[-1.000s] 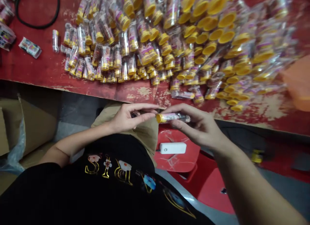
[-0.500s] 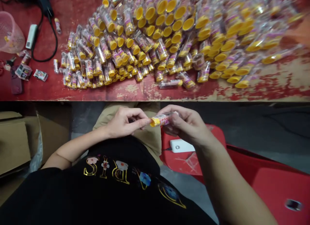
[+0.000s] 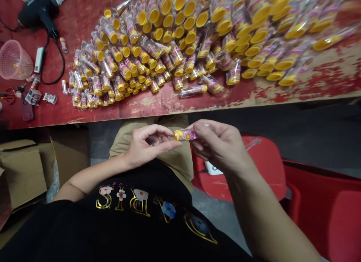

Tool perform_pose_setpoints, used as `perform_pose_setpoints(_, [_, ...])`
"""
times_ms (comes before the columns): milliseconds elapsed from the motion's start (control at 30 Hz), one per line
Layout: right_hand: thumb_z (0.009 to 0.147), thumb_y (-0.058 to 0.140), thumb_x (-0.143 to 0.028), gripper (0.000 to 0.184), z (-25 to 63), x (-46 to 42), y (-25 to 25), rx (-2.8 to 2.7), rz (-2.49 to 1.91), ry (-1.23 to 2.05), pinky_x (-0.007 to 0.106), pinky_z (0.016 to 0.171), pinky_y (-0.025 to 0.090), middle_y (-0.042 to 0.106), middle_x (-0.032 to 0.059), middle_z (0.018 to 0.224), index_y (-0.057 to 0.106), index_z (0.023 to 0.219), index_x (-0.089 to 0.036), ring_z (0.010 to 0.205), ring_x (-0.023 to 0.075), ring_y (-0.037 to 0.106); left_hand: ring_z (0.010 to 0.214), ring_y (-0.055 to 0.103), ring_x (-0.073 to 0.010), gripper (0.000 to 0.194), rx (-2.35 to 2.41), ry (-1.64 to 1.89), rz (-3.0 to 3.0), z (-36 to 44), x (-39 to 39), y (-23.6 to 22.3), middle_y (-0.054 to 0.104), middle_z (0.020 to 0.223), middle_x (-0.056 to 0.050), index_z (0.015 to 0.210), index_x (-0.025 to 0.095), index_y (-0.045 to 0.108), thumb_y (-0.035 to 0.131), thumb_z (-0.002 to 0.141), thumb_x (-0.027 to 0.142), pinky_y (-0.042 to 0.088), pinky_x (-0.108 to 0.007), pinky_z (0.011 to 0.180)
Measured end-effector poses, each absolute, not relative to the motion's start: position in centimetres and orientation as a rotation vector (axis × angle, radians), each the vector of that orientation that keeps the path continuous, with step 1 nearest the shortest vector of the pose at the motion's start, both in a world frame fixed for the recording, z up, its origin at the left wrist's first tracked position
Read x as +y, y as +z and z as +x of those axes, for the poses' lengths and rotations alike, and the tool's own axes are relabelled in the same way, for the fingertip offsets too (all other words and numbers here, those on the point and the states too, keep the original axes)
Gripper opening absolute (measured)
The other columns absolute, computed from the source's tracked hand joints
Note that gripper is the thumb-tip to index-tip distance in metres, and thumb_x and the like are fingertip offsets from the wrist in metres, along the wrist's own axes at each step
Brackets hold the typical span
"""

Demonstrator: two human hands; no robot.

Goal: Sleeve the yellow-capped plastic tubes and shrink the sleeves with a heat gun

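Observation:
Over my lap, my right hand (image 3: 217, 141) grips a small clear plastic tube with a yellow cap and a pink-purple printed label (image 3: 184, 134). The tube lies roughly level, its yellow end pointing left. My left hand (image 3: 146, 145) is closed at that yellow end, index fingertip against it and thumb stretched along just below. Inside the curl of my left fingers is something dark and shiny (image 3: 152, 140) that I cannot make out. Beyond my hands, a large pile of similar yellow-capped tubes (image 3: 135, 62) covers much of the red table (image 3: 113, 117).
At the table's left are a black heat gun (image 3: 39, 11), a pink basket (image 3: 15, 62), scissors (image 3: 9, 96) and small printed packets (image 3: 50, 98). A red stool (image 3: 262, 164) with a white device (image 3: 213, 168) stands right of my lap. Cardboard boxes (image 3: 25, 171) sit at left.
The view has shifted and tilted, bringing more of the heat gun and basket in. The tube has turned nearer to level, and my left thumb now reaches further under its yellow end.

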State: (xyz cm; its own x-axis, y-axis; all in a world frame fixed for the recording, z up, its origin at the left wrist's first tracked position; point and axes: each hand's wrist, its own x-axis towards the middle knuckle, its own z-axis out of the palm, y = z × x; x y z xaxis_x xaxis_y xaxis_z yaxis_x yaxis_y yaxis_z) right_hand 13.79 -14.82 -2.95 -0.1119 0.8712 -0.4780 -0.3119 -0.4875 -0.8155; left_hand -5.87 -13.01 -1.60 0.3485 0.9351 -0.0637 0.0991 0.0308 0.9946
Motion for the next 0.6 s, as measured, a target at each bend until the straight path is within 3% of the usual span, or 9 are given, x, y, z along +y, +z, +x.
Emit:
perform_pose_setpoints(133, [0.07,0.084,-0.072,0.057,13.5,-14.5,-2.3,-0.705,-1.362,1.69,0.019,0.029,0.023,0.044,-0.0072,0.046,0.06,0.072,-0.02,0.032,0.0049,0.031,0.054,0.053,-0.0063,0.035,1.055,0.867,1.235,-4.9,-13.6,-1.6,0.07,0.073,-0.002,0.08,0.017,0.071,0.077,0.089,0.05,0.042,-0.02,0.048])
perform_pose_setpoints(267, [0.074,0.079,-0.075,0.057,13.7,-14.3,-2.3,-0.803,-1.376,1.602,0.02,0.03,0.026,0.047,-0.0053,0.048,0.062,0.072,-0.02,0.034,0.0059,0.035,0.042,0.044,-0.0027,0.033,1.001,0.861,1.05,-4.4,-13.8,-2.1,0.067,0.071,0.001,0.085,0.017,0.069,0.076,0.09,0.048,0.036,-0.019,0.04])
perform_pose_setpoints(433, [0.08,0.08,-0.066,0.048,13.6,-14.4,-1.8,-0.966,-1.339,1.464,0.024,0.041,0.049,0.061,-0.0022,0.064,0.071,0.098,-0.022,0.045,0.0104,0.054,0.043,0.046,-0.0017,0.032,0.987,0.946,1.058,-4.2,-13.3,-3.0,0.066,0.071,0.002,0.083,0.016,0.066,0.075,0.093,0.046,0.039,-0.018,0.044])
perform_pose_setpoints(600, [0.082,0.082,-0.058,0.04,13.3,-14.1,-2.4,-0.937,-1.277,1.444,0.024,0.042,0.053,0.061,-0.0026,0.067,0.07,0.094,-0.022,0.046,0.0096,0.054,0.045,0.05,-0.002,0.032,1.0,0.98,1.082,-4.2,-12.7,-3.4,0.068,0.073,0.001,0.085,0.016,0.067,0.073,0.094,0.046,0.038,-0.017,0.044])
